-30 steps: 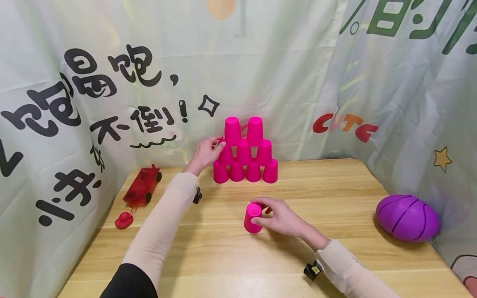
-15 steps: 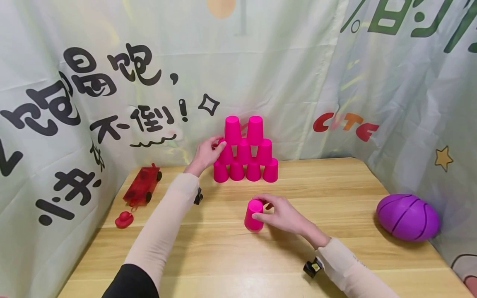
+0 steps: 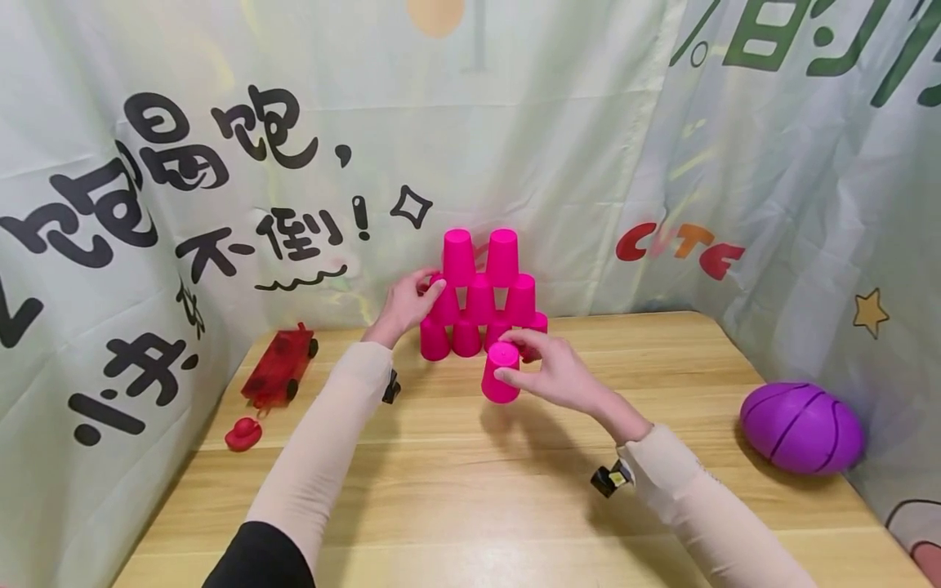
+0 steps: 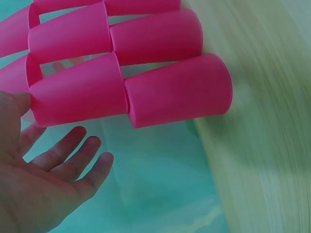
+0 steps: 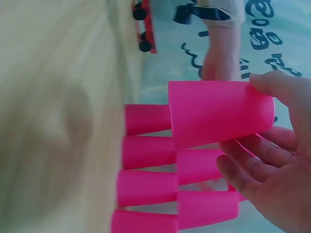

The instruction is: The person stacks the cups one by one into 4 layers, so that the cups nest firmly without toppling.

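Observation:
Upside-down pink cups stand as a stepped stack at the back of the table: several in the bottom row (image 3: 434, 339), three in the middle, two on top (image 3: 459, 258). At the stack's left end, my left hand (image 3: 408, 304) holds the middle row's left cup (image 4: 80, 90) lightly near its upper end between thumb and index finger; the other fingers are spread loosely. My right hand (image 3: 559, 371) grips a single upside-down cup (image 3: 501, 374) between thumb and fingers. This cup is above the table in front of the stack and hides part of the bottom row.
A red toy car (image 3: 279, 367) and a small red hat-shaped piece (image 3: 243, 434) lie on the left of the wooden table (image 3: 441, 523). A purple ball (image 3: 803, 428) rests at the right edge. A printed curtain (image 3: 559, 147) hangs close behind the stack.
My right hand has lifted its cup off the table and carried it forward toward the stack. The left hand stays at the stack's left end, and the stacked cups have not moved.

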`<action>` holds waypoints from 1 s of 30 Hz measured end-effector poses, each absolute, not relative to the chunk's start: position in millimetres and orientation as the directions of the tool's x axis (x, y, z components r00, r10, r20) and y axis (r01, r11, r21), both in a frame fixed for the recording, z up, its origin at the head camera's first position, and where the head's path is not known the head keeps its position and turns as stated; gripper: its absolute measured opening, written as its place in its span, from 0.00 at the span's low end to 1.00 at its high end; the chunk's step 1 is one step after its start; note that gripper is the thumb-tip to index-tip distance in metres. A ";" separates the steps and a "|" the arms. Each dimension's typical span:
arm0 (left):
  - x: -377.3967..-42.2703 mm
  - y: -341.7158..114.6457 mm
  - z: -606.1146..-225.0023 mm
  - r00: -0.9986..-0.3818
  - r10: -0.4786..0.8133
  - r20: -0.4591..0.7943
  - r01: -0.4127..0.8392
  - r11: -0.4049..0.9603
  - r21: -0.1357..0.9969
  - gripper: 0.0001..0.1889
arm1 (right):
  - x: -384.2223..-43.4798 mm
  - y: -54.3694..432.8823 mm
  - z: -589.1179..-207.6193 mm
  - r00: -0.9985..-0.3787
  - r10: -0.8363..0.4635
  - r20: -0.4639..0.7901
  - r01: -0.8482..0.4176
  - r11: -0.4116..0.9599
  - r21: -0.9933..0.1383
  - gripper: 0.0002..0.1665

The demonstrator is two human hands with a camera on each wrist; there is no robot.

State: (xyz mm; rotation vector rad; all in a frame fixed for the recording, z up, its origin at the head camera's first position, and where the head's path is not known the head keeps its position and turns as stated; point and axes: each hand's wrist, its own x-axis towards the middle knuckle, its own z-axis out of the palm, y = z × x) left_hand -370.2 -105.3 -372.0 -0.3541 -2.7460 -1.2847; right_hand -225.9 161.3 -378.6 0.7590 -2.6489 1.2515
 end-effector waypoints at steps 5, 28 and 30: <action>-370.1 -104.9 -371.6 -0.969 0.170 0.180 0.247 0.625 0.740 0.27 | -237.9 157.0 -356.9 -0.869 -0.380 0.317 -0.486 0.534 -0.692 0.29; -372.5 -103.8 -373.1 -0.975 0.144 0.171 0.223 0.618 0.754 0.27 | -279.2 140.7 -285.3 -0.842 -0.342 0.418 -0.539 0.579 -0.612 0.29; -372.3 -103.5 -372.7 -0.975 0.147 0.167 0.222 0.613 0.758 0.27 | -282.5 141.0 -278.7 -0.849 -0.327 0.415 -0.527 0.571 -0.629 0.28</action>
